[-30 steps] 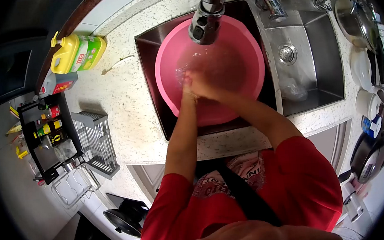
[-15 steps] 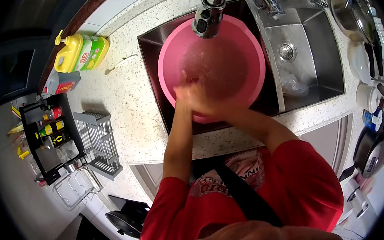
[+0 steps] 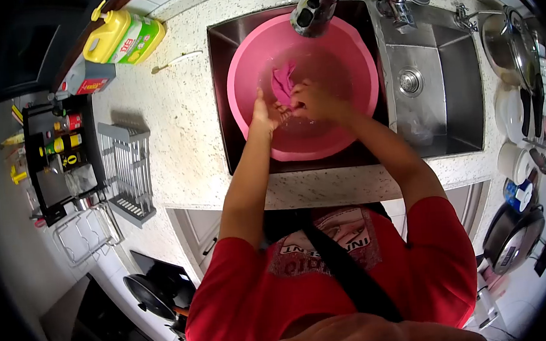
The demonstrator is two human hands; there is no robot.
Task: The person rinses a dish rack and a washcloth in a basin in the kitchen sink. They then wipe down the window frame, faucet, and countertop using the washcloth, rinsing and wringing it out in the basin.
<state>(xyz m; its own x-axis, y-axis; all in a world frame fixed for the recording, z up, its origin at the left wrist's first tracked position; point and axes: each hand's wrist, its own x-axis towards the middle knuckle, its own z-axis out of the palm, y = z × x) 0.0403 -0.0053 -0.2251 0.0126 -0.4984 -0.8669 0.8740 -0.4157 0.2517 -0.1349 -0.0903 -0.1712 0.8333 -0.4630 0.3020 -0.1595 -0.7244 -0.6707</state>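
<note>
Head view: the right hand [image 3: 312,101] grasps a pink cloth [image 3: 282,84], its long axis pointing forward; left hand [image 3: 267,114] unclenched.

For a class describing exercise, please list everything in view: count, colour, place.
sinks: two, silver and dark, adjoining
counter: one, speckled white, around sinks
basin: one, pink, in left sink
water: some, murky, in basin
cloth: one, magenta, over basin
taps: at least two, chrome, over sinks
crumpled plastic: one, clear, right sink
pump bottle: one, yellow, upper left
jug: one, grey, beside bottle
stick: one, pale, left counter
slatted rack: one, grey, left counter
shelf: one, black, far left, holding bottles
pan: one, black, lower left
pot: one, silver, far right
far-right containers: several, mostly white, blurred
shirt: one, red, bottom centre
left hand: one, bare, over basin
right hand: one, bare, at cloth
</note>
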